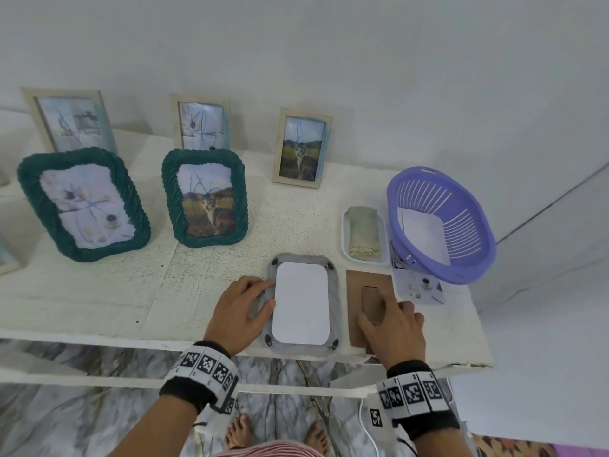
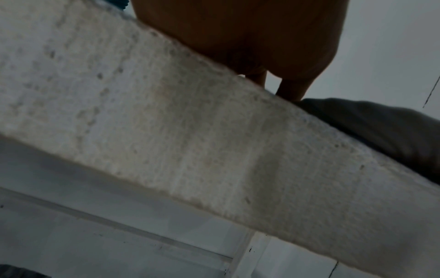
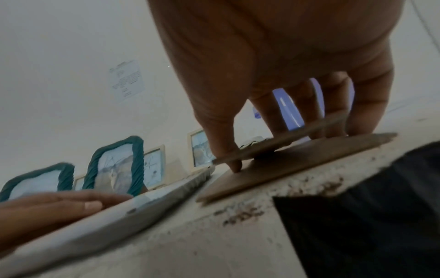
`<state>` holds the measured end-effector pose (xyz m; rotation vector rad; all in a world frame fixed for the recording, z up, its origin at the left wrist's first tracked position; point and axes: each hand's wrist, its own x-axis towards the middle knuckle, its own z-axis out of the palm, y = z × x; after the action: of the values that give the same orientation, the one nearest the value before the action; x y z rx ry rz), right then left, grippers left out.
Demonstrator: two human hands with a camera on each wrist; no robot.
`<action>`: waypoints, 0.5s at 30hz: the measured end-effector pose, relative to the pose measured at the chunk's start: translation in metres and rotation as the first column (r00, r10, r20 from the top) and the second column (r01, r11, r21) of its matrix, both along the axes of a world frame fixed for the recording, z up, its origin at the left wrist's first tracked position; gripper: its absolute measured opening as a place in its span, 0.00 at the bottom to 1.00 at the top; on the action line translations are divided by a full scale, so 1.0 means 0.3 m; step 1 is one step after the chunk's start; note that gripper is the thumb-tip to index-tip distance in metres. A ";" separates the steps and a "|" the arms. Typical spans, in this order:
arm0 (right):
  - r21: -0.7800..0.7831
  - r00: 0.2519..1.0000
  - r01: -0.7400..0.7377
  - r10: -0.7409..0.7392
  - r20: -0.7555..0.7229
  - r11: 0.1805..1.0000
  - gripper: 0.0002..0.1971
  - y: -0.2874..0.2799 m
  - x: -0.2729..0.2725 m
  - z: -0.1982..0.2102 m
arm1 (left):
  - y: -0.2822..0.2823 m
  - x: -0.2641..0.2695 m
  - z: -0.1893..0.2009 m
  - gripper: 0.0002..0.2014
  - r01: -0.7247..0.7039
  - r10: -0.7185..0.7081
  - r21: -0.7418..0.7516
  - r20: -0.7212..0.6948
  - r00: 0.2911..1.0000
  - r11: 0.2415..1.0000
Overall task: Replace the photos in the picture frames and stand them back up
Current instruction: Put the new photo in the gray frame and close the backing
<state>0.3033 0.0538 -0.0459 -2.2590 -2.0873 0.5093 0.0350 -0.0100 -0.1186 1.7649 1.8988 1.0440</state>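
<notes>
Left hand (image 1: 242,310) rests flat on face-down frame (image 1: 334,282); right hand (image 1: 393,328) pinches backing board (image 1: 357,308). Beyond right hand: basket (image 1: 474,255) holds paper (image 1: 423,234), tray (image 1: 345,232) holds cloth (image 1: 364,232).

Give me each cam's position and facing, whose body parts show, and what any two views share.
Head: worn on the head, looks down on the white shelf, standing frames, both hands, forearms, bare feet.
Left wrist: below the left hand, looks up past the shelf's front edge; palm, fingers, dark frame corner.
Right wrist: under the right hand, faces along the shelf; fingers at the brown backing board.
Shared: head and right wrist both show the face-down grey frame, left hand, green frames.
</notes>
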 end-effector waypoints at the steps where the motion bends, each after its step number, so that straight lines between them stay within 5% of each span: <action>1: -0.007 0.998 0.025 -0.026 -0.051 1.000 0.32 0.002 0.002 0.007 | -0.001 -0.001 0.000 0.24 0.000 0.000 -0.001 0.000 1.000 1.000; 8: 0.145 0.976 -0.013 0.044 -0.212 0.989 0.31 -0.024 -0.087 0.077 | -0.001 -0.003 0.001 0.24 0.015 -0.015 -0.003 -0.013 1.000 1.000; 15: 0.086 0.970 -0.192 0.203 -0.132 0.977 0.29 -0.066 -0.273 0.057 | -0.005 -0.004 0.009 0.23 0.017 -0.017 0.013 -0.007 1.000 1.000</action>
<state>0.2216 0.0342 -0.0287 -1.9273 -2.2319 0.5704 0.0338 -0.0114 -0.1158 1.7909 1.8823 1.0477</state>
